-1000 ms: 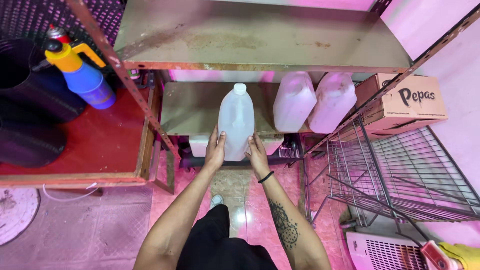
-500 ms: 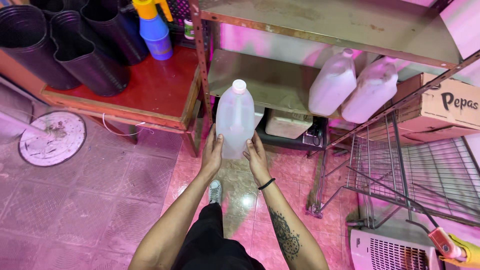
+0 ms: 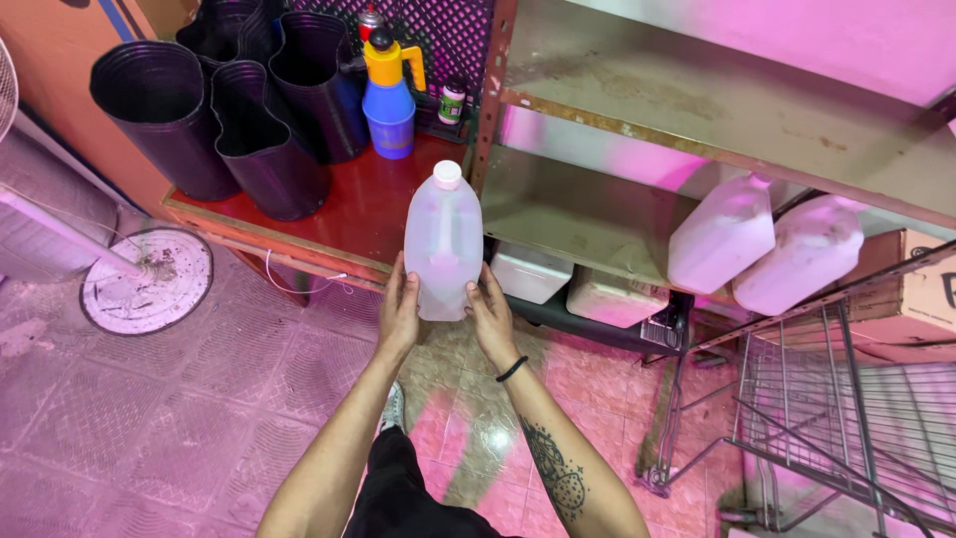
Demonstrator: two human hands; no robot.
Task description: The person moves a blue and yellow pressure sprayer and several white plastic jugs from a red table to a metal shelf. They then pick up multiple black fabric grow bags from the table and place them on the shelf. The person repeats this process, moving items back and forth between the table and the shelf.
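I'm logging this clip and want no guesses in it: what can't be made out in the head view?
- Jug: its base is covered by the left hand and right hand; whether it holds liquid is unclear.
- Cardboard box: cut off by the right edge.
- Small bottle beside the spray bottle: too small to identify.
- Two containers under the shelf: tops hidden by it.
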